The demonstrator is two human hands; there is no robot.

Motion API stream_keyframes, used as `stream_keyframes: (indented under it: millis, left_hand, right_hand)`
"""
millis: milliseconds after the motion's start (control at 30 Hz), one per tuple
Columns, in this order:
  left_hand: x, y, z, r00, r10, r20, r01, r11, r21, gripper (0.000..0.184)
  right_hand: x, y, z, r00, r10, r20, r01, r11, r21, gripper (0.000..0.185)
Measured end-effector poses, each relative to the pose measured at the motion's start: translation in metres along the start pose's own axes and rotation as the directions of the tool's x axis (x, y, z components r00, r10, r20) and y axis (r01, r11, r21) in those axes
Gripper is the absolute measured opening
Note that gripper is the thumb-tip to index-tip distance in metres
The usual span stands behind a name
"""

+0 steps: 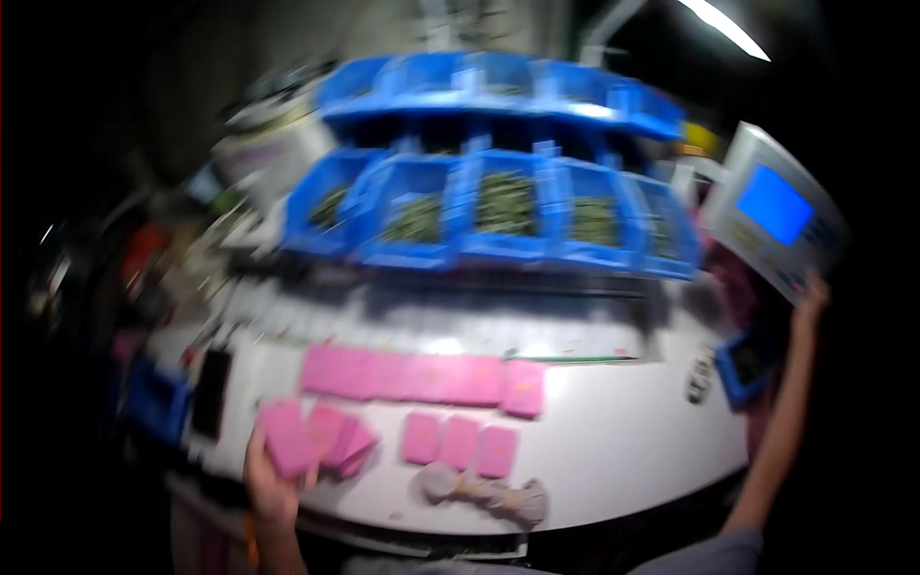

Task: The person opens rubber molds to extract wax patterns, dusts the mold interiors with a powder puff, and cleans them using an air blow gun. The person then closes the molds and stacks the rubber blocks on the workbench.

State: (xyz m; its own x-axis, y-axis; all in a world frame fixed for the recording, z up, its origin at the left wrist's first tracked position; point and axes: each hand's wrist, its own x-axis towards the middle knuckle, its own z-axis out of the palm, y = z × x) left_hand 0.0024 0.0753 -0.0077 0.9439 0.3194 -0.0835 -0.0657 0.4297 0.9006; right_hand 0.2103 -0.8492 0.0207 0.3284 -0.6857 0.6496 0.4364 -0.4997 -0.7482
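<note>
My left hand is closed round a pink packet at the lower left. Beside it, several more pink packets lie fanned on the white table. My right hand reaches out to the far right, its fingers at the lower edge of a pale device with a lit blue screen; blur hides how they are placed. A row of pink packets runs across the table, with three smaller-looking ones in front. Near the table's front edge lies a greyish bundle.
Two tiers of blue bins stand at the back, several holding small greenish pieces. A dark phone-like object and a blue container are at the left. Another blue bin sits at the right, beside dark rings.
</note>
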Motion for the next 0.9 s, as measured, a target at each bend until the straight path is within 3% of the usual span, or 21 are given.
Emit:
stream_keyframes:
  millis: [33, 67, 100, 133, 167, 200, 233, 267, 300, 333, 400, 433, 467, 533, 567, 667, 700, 767, 833, 867, 900]
  left_hand:
    - [0.013, 0.011, 0.000, 0.991, -0.007, -0.135, 0.013, 0.999, 0.044, 0.044]
    - [0.019, 0.029, 0.014, 0.984, 0.064, -0.164, -0.054, 0.996, 0.064, 0.040]
    - [0.028, 0.041, 0.016, 0.976, 0.047, -0.212, -0.022, 0.993, 0.118, 0.037]
    - [0.040, 0.046, 0.011, 0.984, 0.114, -0.136, -0.098, 0.988, 0.123, 0.034]
    - [0.057, 0.046, -0.005, 0.991, 0.109, -0.073, -0.099, 0.986, 0.133, 0.031]
    - [0.074, 0.047, -0.012, 0.991, 0.109, -0.079, -0.098, 0.986, 0.138, 0.027]
    - [0.090, 0.049, -0.012, 0.986, 0.114, -0.124, -0.090, 0.979, 0.184, 0.022]
    - [0.108, 0.050, -0.015, 0.981, 0.127, -0.149, -0.083, 0.959, 0.270, 0.017]
    - [0.128, 0.051, -0.017, 0.976, 0.140, -0.167, -0.076, 0.936, 0.343, 0.013]
    - [0.154, 0.048, -0.028, 0.977, 0.145, -0.154, -0.061, 0.892, 0.449, 0.013]
    - [0.198, 0.041, -0.036, 0.940, 0.268, -0.213, -0.077, 0.772, 0.631, 0.026]
    - [0.223, 0.035, -0.051, 0.932, 0.322, -0.165, -0.082, 0.631, 0.771, 0.028]
    - [0.254, 0.022, -0.075, 0.891, 0.441, -0.111, -0.071, 0.376, 0.924, 0.033]
    - [0.270, 0.018, -0.069, 0.828, 0.558, -0.054, 0.030, 0.052, 0.998, 0.032]
    - [0.279, 0.016, -0.069, 0.829, 0.557, -0.050, 0.026, 0.051, 0.998, 0.032]
    - [0.305, 0.004, -0.080, 0.827, 0.541, -0.153, 0.113, 0.107, 0.988, 0.034]
    - [0.310, 0.001, -0.085, 0.849, 0.520, -0.092, 0.085, 0.036, 0.996, 0.033]
    - [0.317, -0.008, -0.097, 0.871, 0.490, -0.040, 0.059, -0.024, 0.998, 0.032]
    - [0.305, -0.007, -0.093, 0.826, 0.543, 0.151, -0.079, -0.153, 0.985, 0.033]
    - [0.297, -0.008, -0.090, 0.832, 0.535, 0.143, -0.075, -0.148, 0.986, 0.033]
    - [0.287, -0.009, -0.083, 0.759, 0.614, 0.215, -0.127, -0.184, 0.975, 0.033]
  right_hand:
    - [0.020, 0.023, -0.015, 1.000, -0.010, 0.022, 0.010, 1.000, 0.012, 0.029]
    - [0.047, 0.054, -0.044, 0.945, -0.271, 0.181, 0.315, 0.902, -0.296, 0.029]
    - [0.048, 0.052, -0.048, 0.974, -0.144, 0.173, 0.204, 0.890, -0.408, 0.031]
    - [0.035, 0.038, -0.042, 0.970, -0.125, 0.206, 0.197, 0.906, -0.375, 0.031]
    - [0.020, 0.022, -0.040, 0.879, -0.358, 0.315, 0.468, 0.776, -0.423, 0.039]
    - [-0.001, -0.006, -0.029, 0.718, -0.555, 0.421, 0.696, 0.569, -0.438, 0.049]
    - [-0.040, -0.069, 0.008, 0.944, -0.283, 0.168, 0.324, 0.885, -0.334, 0.048]
    - [-0.068, -0.117, 0.039, 0.994, 0.108, -0.018, -0.110, 0.988, -0.113, 0.048]
    - [-0.069, -0.119, 0.044, 0.993, 0.102, -0.062, -0.107, 0.989, -0.098, 0.046]
    - [-0.076, -0.128, 0.047, 0.995, 0.098, 0.006, -0.097, 0.994, -0.051, 0.044]
    - [-0.084, -0.141, 0.049, 0.992, 0.108, 0.063, -0.101, 0.990, -0.103, 0.042]
    - [-0.090, -0.148, 0.052, 0.992, 0.108, 0.068, -0.102, 0.991, -0.086, 0.041]
    - [-0.086, -0.143, 0.047, 0.992, 0.110, 0.066, -0.104, 0.991, -0.084, 0.041]
    - [-0.082, -0.133, 0.033, 0.992, 0.094, 0.080, -0.060, 0.933, -0.355, 0.038]
    - [-0.086, -0.133, 0.032, 0.987, 0.109, 0.120, -0.075, 0.962, -0.262, 0.037]
    - [-0.082, -0.114, 0.014, 0.969, 0.061, 0.240, 0.009, 0.960, -0.280, 0.036]
    - [-0.086, -0.116, 0.017, 0.968, 0.059, 0.242, 0.012, 0.959, -0.283, 0.036]
    - [-0.097, -0.117, 0.025, 0.952, 0.290, 0.097, -0.280, 0.954, -0.107, 0.038]
    - [-0.107, -0.120, 0.035, 0.929, 0.368, 0.036, -0.359, 0.920, -0.159, 0.034]
    - [-0.108, -0.115, 0.034, 0.915, 0.401, 0.055, -0.383, 0.902, -0.198, 0.033]
    - [-0.029, -0.003, -0.026, 0.831, 0.546, 0.103, -0.483, 0.802, -0.352, 0.036]
